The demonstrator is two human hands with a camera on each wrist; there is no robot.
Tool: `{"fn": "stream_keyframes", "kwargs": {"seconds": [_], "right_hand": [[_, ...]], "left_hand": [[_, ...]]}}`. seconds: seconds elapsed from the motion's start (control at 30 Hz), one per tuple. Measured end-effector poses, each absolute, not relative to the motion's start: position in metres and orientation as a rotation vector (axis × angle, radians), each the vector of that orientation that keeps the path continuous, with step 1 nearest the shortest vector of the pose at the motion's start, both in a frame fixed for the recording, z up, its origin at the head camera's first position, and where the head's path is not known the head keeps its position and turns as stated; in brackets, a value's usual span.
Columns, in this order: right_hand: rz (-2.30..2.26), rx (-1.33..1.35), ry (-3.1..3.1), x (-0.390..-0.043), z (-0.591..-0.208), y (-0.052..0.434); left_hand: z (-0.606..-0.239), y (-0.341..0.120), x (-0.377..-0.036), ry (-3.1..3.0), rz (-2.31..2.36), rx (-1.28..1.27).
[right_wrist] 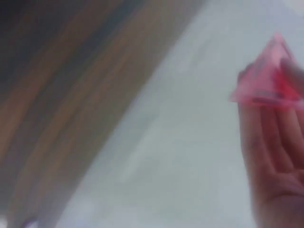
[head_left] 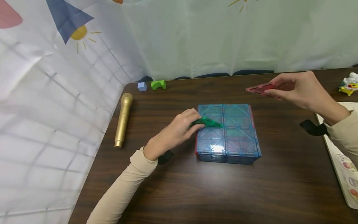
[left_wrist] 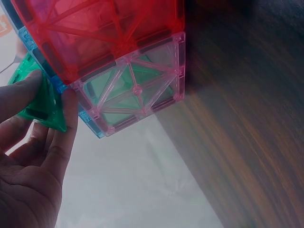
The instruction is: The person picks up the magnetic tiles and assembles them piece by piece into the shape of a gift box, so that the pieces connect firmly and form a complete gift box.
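A low box of see-through magnetic tiles [head_left: 241, 141] stands on the table, its top made of several blue squares. Red and pink tiles [left_wrist: 142, 90] form the side that the left wrist view shows. At the box's left part, my left hand [head_left: 181, 126] pinches a green triangular magnetic tile [head_left: 209, 122] between thumb and fingers, close over the top. Beyond the box's back right corner, my right hand [head_left: 303, 88] is raised and holds a pink-red triangular magnetic tile [head_left: 258, 89] by one end. That tile is blurred in the right wrist view.
On the left of the dark wooden table [head_left: 173, 193] lies a gold microphone [head_left: 123, 121]. A light-blue cube [head_left: 142, 86] and a green arch block [head_left: 158, 84] sit at the back edge. To the right are a white board with stickers [head_left: 342, 161] and a small figurine [head_left: 349, 84].
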State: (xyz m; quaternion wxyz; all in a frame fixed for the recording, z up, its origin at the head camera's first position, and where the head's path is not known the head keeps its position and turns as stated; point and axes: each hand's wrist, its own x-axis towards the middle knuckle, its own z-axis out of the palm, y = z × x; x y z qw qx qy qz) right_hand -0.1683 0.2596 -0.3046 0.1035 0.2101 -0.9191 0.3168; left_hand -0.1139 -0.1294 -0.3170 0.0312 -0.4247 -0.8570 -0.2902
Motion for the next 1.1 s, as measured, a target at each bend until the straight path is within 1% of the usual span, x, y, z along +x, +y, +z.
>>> {"fn": "stream_keyframes", "kwargs": {"seconds": [0.17,0.23,0.33,0.4,0.67,1.1], "right_hand": [[1.047,0.948,-2.542,-0.134,-0.298,0.233],[1.046,1.058,-2.51,-0.126,-0.301,0.228],[1.055,1.153,-2.504,-0.119,-0.307,0.223],[1.062,1.179,-2.515,-0.116,-0.311,0.22],[1.036,1.141,-2.526,-0.112,-0.315,0.206],[1.0,1.232,-2.438,-0.115,-0.314,0.198]], "left_hand": [[-0.317,-0.13,-0.115,-2.636,-0.904,-1.304],[-0.317,-0.13,-0.115,-2.639,-0.91,-1.299],[-0.317,-0.13,-0.114,-2.642,-0.915,-1.294],[-0.316,-0.13,-0.114,-2.64,-0.922,-1.295],[-0.317,-0.13,-0.113,-2.636,-0.929,-1.294],[-0.316,-0.13,-0.114,-2.645,-0.931,-1.283]]}}
